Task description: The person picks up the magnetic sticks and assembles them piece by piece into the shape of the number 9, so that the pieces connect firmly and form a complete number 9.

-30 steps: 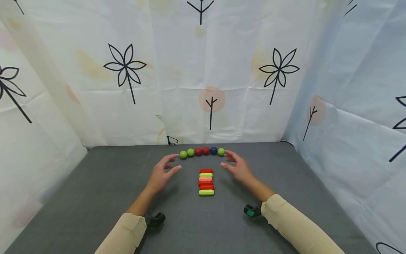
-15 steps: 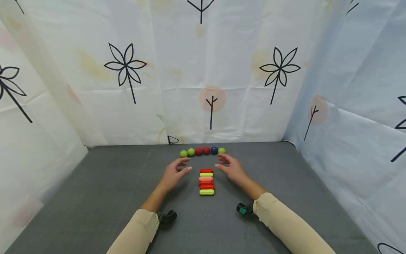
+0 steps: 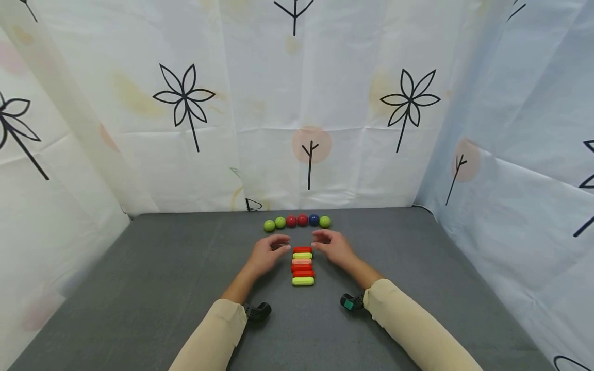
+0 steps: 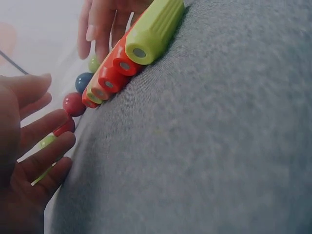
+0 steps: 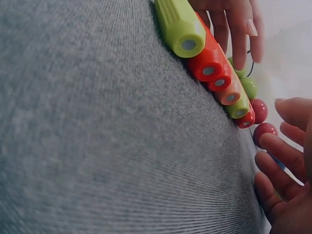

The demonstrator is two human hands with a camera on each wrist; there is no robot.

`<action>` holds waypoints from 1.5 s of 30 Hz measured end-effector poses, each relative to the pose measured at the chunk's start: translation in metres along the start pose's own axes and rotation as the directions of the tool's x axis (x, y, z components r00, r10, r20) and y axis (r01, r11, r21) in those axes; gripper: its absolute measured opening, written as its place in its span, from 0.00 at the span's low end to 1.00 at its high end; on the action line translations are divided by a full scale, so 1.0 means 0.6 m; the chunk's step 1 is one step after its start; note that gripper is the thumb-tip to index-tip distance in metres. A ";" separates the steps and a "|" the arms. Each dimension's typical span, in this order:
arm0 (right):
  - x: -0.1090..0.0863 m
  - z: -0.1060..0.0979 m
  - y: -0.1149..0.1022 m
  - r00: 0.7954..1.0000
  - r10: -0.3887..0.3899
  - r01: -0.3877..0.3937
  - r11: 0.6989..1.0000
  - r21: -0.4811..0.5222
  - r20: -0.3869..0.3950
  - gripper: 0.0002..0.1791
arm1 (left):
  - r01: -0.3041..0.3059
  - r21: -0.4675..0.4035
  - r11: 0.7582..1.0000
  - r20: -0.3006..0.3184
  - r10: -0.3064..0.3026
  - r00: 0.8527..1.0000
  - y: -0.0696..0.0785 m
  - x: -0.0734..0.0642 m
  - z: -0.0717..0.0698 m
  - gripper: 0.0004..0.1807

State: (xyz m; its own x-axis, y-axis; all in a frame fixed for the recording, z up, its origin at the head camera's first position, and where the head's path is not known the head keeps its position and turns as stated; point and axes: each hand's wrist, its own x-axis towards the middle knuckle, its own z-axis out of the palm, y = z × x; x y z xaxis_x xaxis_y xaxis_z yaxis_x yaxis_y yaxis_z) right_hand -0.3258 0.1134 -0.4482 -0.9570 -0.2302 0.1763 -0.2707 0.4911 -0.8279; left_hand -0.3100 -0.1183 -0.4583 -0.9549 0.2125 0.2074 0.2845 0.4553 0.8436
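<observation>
The column of six rods (image 3: pixel 302 262) lies on the grey surface (image 3: pixel 153 288), the rods side by side and crosswise: from the far end red, yellow, pink, red, red and yellow, with small grey discs at their ends in the wrist views. The left hand (image 3: pixel 266 253) is just left of the column's far end, holding nothing, its thumb and loosely bent fingers parted. The right hand (image 3: pixel 335 248) is just right of that same end, likewise holding nothing, thumb and fingers apart; whether either thumb touches the far red rod cannot be told. Beyond the column, a row of six balls (image 3: pixel 302 220) runs left to right as green, green, red, red, blue, green. Nearer the person than the hands, a dark wrist device sits at each beige cuff, left and right of the column. Behind everything, well beyond the column, hangs a white sheet (image 3: pixel 260 103) with black plant drawings.
</observation>
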 end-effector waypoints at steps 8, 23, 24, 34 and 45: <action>0.004 0.002 0.002 0.997 -0.020 0.024 0.998 -0.056 0.068 0.14 | 0.008 0.054 0.998 0.015 -0.009 1.000 0.002 0.009 0.012 0.15; 0.013 0.005 0.003 0.992 -0.056 0.075 0.984 -0.162 0.116 0.10 | 0.065 0.187 0.980 -0.063 -0.054 0.997 0.004 0.017 0.033 0.08; 0.013 0.005 0.003 0.992 -0.059 0.078 0.983 -0.169 0.115 0.09 | 0.063 0.193 0.979 -0.065 -0.052 0.997 0.004 0.017 0.033 0.08; 0.022 0.010 0.002 0.993 -0.074 0.093 0.974 -0.209 0.097 0.06 | 0.034 0.270 0.962 -0.058 -0.019 0.998 0.008 0.022 0.032 0.06; 0.037 0.021 -0.004 0.995 -0.058 0.079 0.963 -0.257 0.086 0.06 | -0.008 0.444 0.896 0.026 -0.004 1.000 0.006 0.038 0.024 0.10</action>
State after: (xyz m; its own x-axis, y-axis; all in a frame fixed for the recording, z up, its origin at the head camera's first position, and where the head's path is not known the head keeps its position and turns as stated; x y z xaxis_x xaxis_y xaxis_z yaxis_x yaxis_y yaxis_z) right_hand -0.3449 0.0967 -0.4487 -0.9271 -0.3297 0.1781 -0.3628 0.6712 -0.6464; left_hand -0.3296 -0.0992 -0.4575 -0.9535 0.2328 0.1915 0.3003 0.7901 0.5343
